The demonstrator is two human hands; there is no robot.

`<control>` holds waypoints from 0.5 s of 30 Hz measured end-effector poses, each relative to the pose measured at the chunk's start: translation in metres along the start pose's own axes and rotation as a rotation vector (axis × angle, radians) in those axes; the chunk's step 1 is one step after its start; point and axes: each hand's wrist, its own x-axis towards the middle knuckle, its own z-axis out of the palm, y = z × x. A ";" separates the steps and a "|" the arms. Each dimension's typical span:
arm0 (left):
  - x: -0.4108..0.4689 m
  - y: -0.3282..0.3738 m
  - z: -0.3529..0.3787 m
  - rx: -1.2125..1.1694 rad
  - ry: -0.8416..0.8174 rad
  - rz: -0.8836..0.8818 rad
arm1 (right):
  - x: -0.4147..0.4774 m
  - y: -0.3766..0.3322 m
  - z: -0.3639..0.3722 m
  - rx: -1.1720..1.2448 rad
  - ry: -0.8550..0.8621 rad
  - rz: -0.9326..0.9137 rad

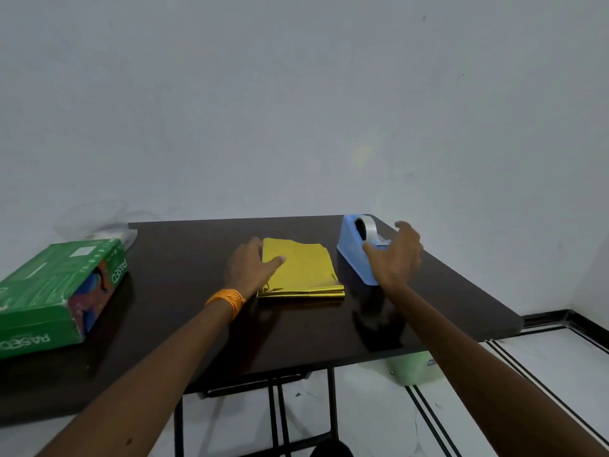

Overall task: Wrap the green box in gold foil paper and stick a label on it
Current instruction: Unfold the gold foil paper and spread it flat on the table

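L hand [253,266] rests open on gold foil [304,270]; R hand [397,255] spread, empty, beside tape dispenser [350,250], 2 o'clock; green box [43,291], 9 o'clock.

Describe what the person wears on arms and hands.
Both forearms are bare: no sleeves, no gloves. The left hand has a band of orange thread wound several times round its wrist. The right hand and wrist carry nothing visible.

The green box [49,291] reads "PASEO" on two sides, apparently upside down.
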 end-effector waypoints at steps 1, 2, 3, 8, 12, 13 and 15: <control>-0.004 0.009 0.000 -0.022 0.007 0.092 | -0.001 -0.005 -0.002 -0.030 0.065 -0.073; -0.007 0.019 0.001 -0.041 -0.039 0.175 | -0.003 -0.011 -0.004 -0.039 0.101 -0.152; -0.011 0.029 0.001 -0.028 -0.121 0.249 | -0.004 -0.016 -0.006 -0.030 0.099 -0.221; -0.015 0.044 0.018 0.137 -0.346 0.369 | -0.010 -0.029 0.002 0.144 -0.126 -0.369; -0.008 0.034 0.015 -0.139 -0.219 0.251 | -0.009 -0.028 0.016 0.212 -0.219 -0.312; -0.006 0.030 0.012 -0.156 -0.187 0.252 | -0.009 -0.027 0.021 0.212 -0.250 -0.281; -0.005 0.024 0.008 -0.178 -0.195 0.279 | -0.008 -0.025 0.029 0.206 -0.285 -0.232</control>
